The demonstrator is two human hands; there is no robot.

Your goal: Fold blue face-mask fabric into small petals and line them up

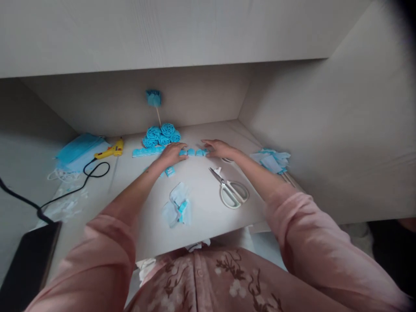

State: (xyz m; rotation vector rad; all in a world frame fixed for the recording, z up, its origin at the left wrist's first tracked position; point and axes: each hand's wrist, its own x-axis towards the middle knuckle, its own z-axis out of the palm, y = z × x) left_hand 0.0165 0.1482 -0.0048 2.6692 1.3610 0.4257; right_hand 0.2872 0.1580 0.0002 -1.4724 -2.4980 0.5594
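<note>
While R hand point(220, 148) touches blue pcs point(191, 152), gap btwn scissors point(223, 181) & tbl edge point(227, 232).

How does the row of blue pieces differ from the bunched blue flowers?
The row of blue pieces is strung out in a line; the bunched blue flowers are rounded, layered heads clustered together. The row runs beneath the left hand toward the right hand; the flowers sit farther back. Both are blue.

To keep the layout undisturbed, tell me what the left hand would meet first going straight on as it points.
The left hand would likely meet the small blue pieces lined up between it and the right hand; depth is unclear, so it might pass above them.
</note>
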